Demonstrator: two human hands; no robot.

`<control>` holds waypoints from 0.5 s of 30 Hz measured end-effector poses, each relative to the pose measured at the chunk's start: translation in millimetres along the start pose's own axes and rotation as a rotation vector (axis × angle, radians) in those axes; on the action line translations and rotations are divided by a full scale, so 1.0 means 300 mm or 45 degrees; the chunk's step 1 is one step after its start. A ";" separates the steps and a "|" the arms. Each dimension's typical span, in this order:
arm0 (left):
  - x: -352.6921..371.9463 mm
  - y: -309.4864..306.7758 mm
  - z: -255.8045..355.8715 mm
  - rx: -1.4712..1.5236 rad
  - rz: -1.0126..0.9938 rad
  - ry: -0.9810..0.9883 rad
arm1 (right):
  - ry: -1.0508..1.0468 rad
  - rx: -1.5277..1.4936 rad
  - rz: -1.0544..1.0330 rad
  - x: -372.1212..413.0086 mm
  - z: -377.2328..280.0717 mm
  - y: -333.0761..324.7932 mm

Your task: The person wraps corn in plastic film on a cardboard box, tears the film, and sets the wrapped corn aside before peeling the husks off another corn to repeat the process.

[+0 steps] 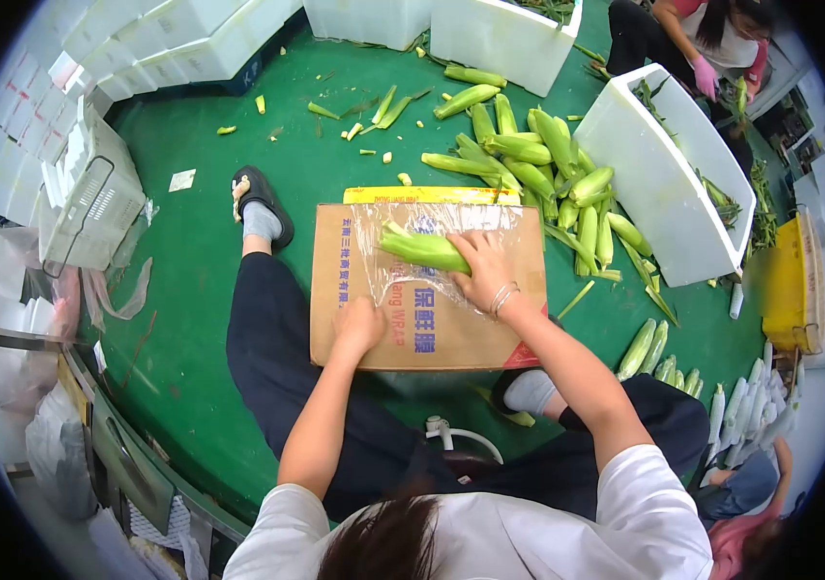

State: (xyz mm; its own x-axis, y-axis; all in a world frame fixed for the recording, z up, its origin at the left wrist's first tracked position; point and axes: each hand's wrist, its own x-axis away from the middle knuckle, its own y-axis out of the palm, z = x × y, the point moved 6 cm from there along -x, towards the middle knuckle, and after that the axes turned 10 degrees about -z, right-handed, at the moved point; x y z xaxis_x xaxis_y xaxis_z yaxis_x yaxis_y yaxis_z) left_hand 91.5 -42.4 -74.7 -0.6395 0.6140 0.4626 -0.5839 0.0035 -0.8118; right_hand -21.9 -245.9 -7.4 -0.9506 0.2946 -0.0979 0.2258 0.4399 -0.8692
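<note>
A green ear of corn in its husk (pixel 422 249) lies across a sheet of clear cling film (pixel 374 224) on top of a brown cardboard box (pixel 333 290) with blue and red print. My right hand (pixel 483 271), a bracelet at its wrist, is wrapped round the right end of the corn. My left hand (pixel 360 325) is closed in a fist at the film's near left edge, and the film stretches up from it. Its fingertips are hidden from above. A yellow box edge (pixel 432 195) shows behind the cardboard box.
A pile of green corn (pixel 548 164) lies beyond the box. White foam bins (pixel 664 174) stand at the right and back. Wrapped ears (pixel 645 348) lie at the right. One co-worker (pixel 703 58) handles corn at the back right; another person (pixel 751 493) is at lower right.
</note>
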 end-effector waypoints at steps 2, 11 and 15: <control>-0.009 -0.004 -0.063 0.620 -0.097 0.059 | -0.010 0.051 -0.010 0.018 0.002 -0.004; -0.002 -0.149 0.240 0.661 0.314 0.635 | 0.136 -0.254 -0.743 0.022 0.040 0.185; 0.005 -0.091 0.312 0.218 0.327 1.089 | -0.032 -0.195 -0.362 0.015 0.042 0.065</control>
State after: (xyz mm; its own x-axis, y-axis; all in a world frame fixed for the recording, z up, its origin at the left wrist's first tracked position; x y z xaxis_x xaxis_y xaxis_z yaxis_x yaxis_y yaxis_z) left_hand 59.6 -115.5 -18.3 -0.2110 0.9562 -0.2029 -0.5848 -0.2898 -0.7576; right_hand -24.7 -246.7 -30.9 -0.9847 0.1214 0.1248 -0.0218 0.6248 -0.7805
